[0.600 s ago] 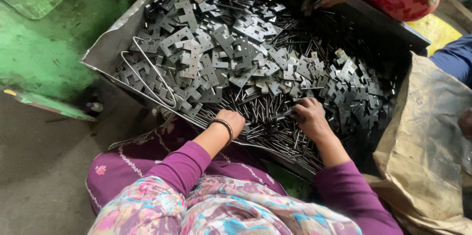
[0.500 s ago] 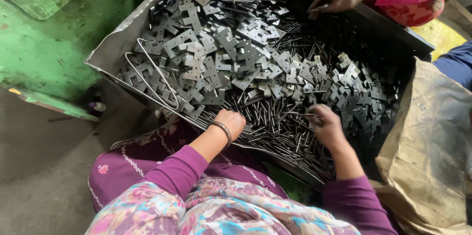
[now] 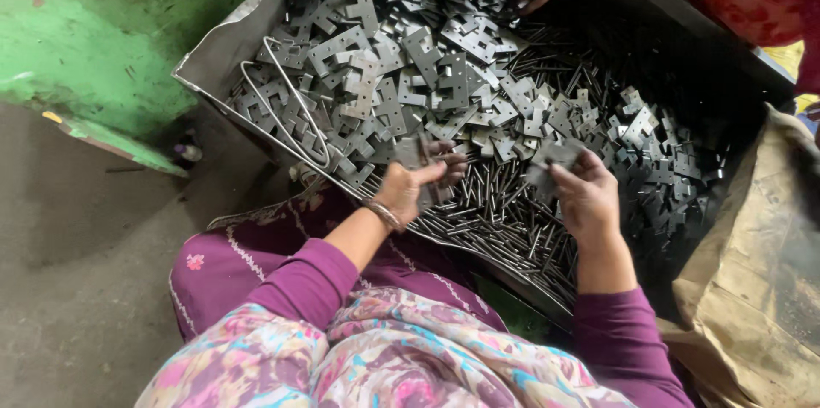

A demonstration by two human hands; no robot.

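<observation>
My left hand (image 3: 410,190) grips a plate (image 3: 420,154) upright, my right hand (image 3: 585,194) pinches another plate (image 3: 547,164) just right of it — pins (image 3: 495,203) lie between, running near-far.

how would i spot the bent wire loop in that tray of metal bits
Start at the big grey tray of flat metal plates. At its left corner, a thin wire loop lies on the pile, long, curved and pale among flat notched pieces.

The flat grey notched metal plates (image 3: 401,75) look dull and matt, the thin steel pins (image 3: 500,211) slightly shinier. My purple cloth sleeves (image 3: 299,284) are soft and smooth. The tan sack (image 3: 752,288) looks coarse, the green painted surface (image 3: 102,58) scuffed.
</observation>
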